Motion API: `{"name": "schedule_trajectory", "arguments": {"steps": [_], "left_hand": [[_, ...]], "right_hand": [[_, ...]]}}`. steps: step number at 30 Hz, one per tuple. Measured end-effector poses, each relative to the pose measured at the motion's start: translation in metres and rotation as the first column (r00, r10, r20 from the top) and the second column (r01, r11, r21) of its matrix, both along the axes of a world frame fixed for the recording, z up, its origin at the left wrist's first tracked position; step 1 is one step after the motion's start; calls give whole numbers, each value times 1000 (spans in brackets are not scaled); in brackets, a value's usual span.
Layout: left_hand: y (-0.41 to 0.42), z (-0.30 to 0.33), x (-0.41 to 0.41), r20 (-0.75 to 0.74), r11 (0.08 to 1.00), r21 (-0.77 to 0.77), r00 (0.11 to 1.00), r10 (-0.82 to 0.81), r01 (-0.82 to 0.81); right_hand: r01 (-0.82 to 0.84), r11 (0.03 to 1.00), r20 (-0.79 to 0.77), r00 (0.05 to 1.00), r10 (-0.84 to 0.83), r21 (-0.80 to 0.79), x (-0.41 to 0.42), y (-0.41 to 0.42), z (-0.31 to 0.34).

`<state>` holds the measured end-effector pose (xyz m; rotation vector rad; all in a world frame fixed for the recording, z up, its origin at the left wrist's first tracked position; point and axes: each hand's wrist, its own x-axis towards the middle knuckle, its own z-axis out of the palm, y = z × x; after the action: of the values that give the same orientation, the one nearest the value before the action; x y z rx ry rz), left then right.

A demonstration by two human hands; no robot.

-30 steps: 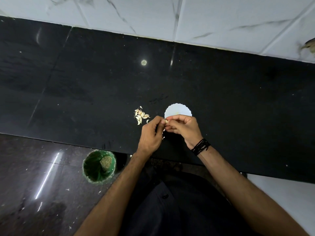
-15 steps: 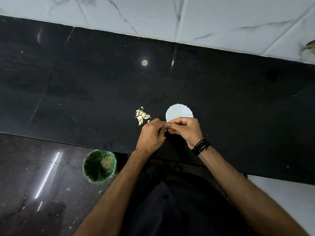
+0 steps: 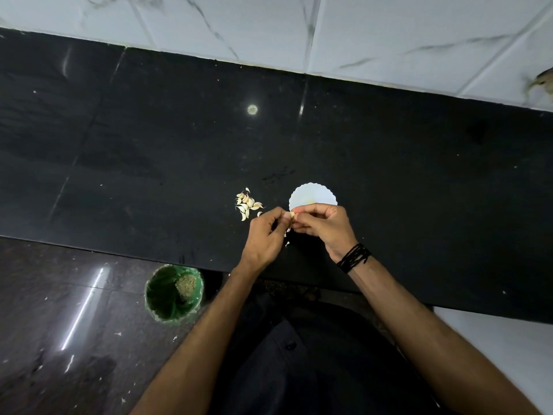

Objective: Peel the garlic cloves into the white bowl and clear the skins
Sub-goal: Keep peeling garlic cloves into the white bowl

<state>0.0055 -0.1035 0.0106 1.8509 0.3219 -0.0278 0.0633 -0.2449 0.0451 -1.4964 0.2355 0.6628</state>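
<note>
Garlic clove (image 3: 292, 215) pinched between both hands, just in front of the white bowl (image 3: 313, 197).
Left hand (image 3: 266, 235) and right hand (image 3: 324, 224) curl their fingertips round it — unpeeled cloves (image 3: 247, 203) lie left of the bowl, skin scraps (image 3: 287, 243) beneath the hands.

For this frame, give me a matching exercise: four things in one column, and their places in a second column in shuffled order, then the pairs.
Things:
1. white bowl
2. pile of garlic cloves
3. green bin
4. garlic clove being peeled

Places:
A. on the floor below the counter edge
B. pinched between the left hand and the right hand
C. on the black counter, just beyond the right hand
D. loose on the counter, left of the bowl

Pairs: 1-C, 2-D, 3-A, 4-B
</note>
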Motion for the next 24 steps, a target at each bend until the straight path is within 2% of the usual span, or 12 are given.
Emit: {"name": "schedule_trajectory", "arguments": {"steps": [5, 11, 16, 24], "left_hand": [[7, -4, 2, -17, 978, 171, 993, -117, 118], [7, -3, 4, -22, 981, 154, 993, -115, 117], [7, -4, 4, -8, 966, 212, 989, -149, 147], [3, -3, 3, -12, 936, 309, 985, -172, 167]], "right_hand": [[-16, 997, 55, 998, 20, -77, 0, -2, -3], [-65, 996, 39, 997, 67, -63, 4, -4, 0], [-84, 990, 71, 993, 92, -115, 6, -2, 0], [18, 984, 95, 996, -1, -179, 0, 4, -8]]}}
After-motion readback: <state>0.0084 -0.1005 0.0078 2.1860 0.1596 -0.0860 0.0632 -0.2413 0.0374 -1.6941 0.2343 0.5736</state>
